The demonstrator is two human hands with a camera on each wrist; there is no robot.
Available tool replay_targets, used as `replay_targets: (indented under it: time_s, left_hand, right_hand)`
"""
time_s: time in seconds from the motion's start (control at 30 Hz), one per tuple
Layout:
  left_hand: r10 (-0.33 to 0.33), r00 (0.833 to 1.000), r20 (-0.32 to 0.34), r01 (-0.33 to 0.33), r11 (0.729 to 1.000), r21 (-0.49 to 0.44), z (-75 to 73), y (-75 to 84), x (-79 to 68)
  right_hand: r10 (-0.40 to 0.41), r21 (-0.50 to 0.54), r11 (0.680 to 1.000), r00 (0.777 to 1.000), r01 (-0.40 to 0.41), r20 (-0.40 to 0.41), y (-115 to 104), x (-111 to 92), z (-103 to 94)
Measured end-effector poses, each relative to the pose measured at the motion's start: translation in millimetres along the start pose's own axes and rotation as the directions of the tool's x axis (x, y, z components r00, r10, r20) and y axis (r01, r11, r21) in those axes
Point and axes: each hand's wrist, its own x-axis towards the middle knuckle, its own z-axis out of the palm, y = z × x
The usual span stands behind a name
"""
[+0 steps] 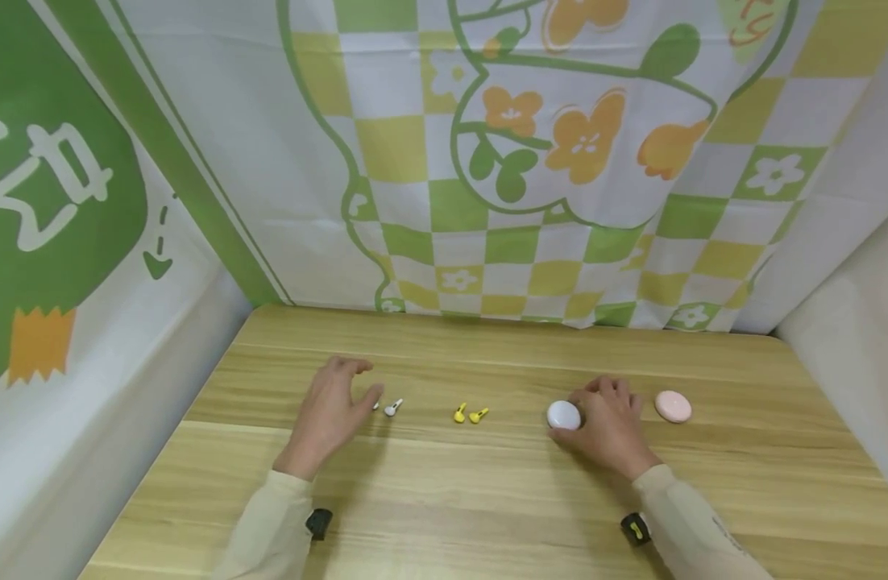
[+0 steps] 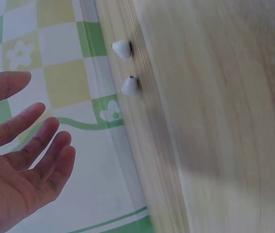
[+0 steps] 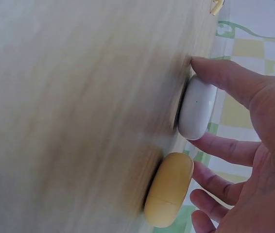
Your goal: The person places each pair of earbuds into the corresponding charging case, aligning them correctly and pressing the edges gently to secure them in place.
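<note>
My right hand grips a white round earbud case at the table's right, thumb at one edge and forefinger at the other. In the right wrist view the white case stands between those fingers, and a yellow rounded case lies beside it, near the other fingers. The hand hides that yellow case in the head view. My left hand hovers at the left with loosely bent fingers, holding nothing. Beside its thumb lie two white earbuds, one mostly hidden in the head view; the left wrist view shows both earbuds.
Two yellow earbuds lie mid-table between the hands. A pink round case is right of my right hand. Behind the wooden table hangs a patterned cloth down to its back edge.
</note>
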Motion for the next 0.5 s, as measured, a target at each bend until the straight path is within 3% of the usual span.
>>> replay_targets:
  time_s: [0.3,0.5]
  left_hand:
    - [0.059,0.997,0.046,-0.058,0.998,-0.019,21.6,26.5,-0.9]
    - [0.089,0.987,0.135,-0.063,0.981,-0.183,40.3,52.6,0.9]
  right_hand:
    - [-0.026,0.021,0.999,0.999,0.027,-0.025,-10,-1,-1.4]
    - [-0.081,0.042,0.996,0.996,0.082,-0.031,-31,-5,-8.3]
